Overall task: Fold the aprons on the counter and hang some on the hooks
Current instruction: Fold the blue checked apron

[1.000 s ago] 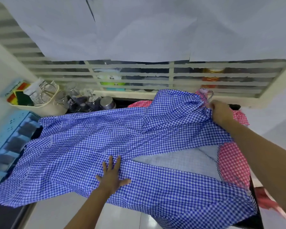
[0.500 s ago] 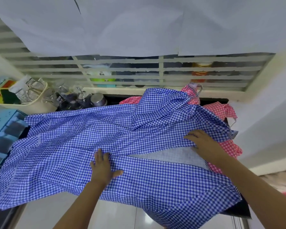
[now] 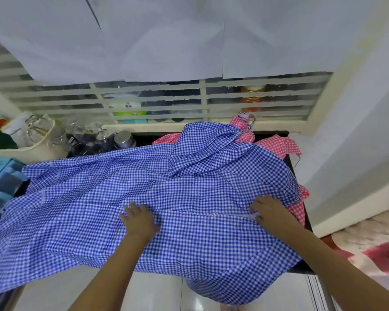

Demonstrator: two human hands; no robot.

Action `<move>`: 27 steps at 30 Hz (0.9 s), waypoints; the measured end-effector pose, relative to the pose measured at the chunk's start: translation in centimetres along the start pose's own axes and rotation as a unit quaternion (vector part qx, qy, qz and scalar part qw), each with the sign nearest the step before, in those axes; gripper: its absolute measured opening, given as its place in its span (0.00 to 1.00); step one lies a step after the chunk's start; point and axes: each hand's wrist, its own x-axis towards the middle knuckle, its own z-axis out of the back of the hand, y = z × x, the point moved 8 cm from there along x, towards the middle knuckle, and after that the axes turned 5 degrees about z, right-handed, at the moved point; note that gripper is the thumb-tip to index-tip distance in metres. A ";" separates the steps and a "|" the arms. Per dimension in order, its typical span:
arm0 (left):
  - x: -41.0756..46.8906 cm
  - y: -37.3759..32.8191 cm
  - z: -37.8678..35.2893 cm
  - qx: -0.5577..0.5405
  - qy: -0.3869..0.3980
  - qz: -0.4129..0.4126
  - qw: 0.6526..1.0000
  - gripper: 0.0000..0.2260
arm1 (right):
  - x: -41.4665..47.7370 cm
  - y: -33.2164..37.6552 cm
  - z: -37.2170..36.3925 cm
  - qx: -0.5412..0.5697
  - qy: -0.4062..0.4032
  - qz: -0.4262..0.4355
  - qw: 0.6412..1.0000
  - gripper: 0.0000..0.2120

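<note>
Fingers [image 3: 133, 209] of both hands lie spread flat, holding nothing, pressing the blue checked apron [image 3: 189, 189].

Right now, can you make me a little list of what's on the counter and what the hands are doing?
top cloth: blue apron, spread wide, hanging over the front edge
under it: pink apron, poking out at the back and right
left hand: flat on the blue apron, palm down
right hand: pressing the blue apron near its right side
back left: basket and jars
folded yet: no
</note>
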 end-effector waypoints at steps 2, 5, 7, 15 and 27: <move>-0.7 -3.2 0.6 -0.046 -0.013 -0.076 0.996 0.40 | 0.2 0.2 0.4 0.020 -0.009 -0.015 1.000 0.08; -2.5 -7.5 0.0 -0.111 0.025 -0.189 0.975 0.43 | 0.7 -0.2 3.0 0.160 -0.152 -0.064 0.973 0.05; -2.7 -8.5 -1.5 -0.085 0.059 -0.203 0.974 0.49 | 1.4 -0.3 5.7 0.212 -0.271 -0.091 0.935 0.06; -1.5 -8.5 -4.4 -0.093 0.034 -0.212 0.972 0.56 | 10.2 1.9 12.4 0.206 -0.241 -0.049 0.947 0.20; -0.9 -8.6 -5.0 -0.066 0.063 -0.214 0.973 0.49 | 20.4 -6.5 9.8 0.052 -0.076 -0.227 0.970 0.19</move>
